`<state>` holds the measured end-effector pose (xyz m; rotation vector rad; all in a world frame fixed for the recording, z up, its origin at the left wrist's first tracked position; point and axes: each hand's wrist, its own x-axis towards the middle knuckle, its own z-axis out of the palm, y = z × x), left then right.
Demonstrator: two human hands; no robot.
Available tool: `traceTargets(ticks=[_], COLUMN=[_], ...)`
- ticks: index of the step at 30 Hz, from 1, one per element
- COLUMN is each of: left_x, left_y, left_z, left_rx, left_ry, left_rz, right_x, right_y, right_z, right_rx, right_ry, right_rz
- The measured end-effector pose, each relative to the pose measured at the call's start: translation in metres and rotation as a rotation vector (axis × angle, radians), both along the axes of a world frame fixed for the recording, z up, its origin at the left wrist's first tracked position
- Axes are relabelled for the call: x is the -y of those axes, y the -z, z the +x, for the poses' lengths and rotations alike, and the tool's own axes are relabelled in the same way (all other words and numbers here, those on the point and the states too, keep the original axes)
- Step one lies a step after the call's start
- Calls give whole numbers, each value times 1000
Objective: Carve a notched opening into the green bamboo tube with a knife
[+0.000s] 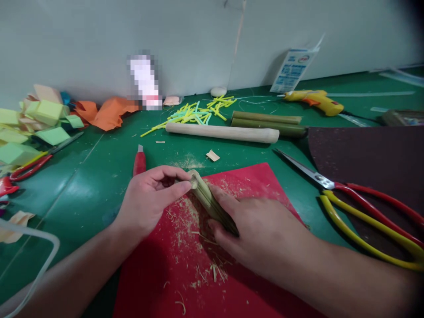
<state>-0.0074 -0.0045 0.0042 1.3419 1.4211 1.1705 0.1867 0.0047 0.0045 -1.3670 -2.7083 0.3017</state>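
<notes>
A split piece of bamboo (pixel 212 204), greenish with a hollow groove along it, lies at a slant over a red sheet (pixel 142 274) strewn with shavings. My right hand (pixel 265 225) is wrapped round its lower part, which is partly hidden under the palm. At the pale upper end, my left hand (pixel 149 194) pinches the rim between thumb and forefinger. Just behind the left hand lies a red-handled craft knife (pixel 139 162), blade pointing away. Fine dust and curled shavings (pixel 217 271) are scattered below the bamboo.
Scissors (pixel 327 183) with red and yellow handles lie at right. Behind are a pale bamboo stick (pixel 221 132), green bamboo pieces (pixel 265 118), yellow strips (pixel 188 115) and a yellow glue gun (pixel 314 100). Folded paper (pixel 39 117) and another pair of scissors (pixel 31 168) sit at left.
</notes>
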Motion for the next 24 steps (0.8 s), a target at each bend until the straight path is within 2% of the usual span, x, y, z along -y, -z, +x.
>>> traceTargets(ticks=[5,8,16,21,24], left_x=[5,5,2,-4,-6], left_y=[-8,-11,-9,-3,1], left_z=[-2,-4,-9,-2,3], left_rx=[-434,-579,-666,-711,-694], left_ry=[128,161,262,349,356], left_rz=[274,354,409,402,396], right_x=[1,1,1,0,0], right_y=[0,0,-1,-2,-3], right_z=[0,1,1,0,-1], right_rx=[-22,-24,-16,-7,-1], right_ry=[-6,-5,1,1,1], right_rz=[-12,-15,-23,-26,-47])
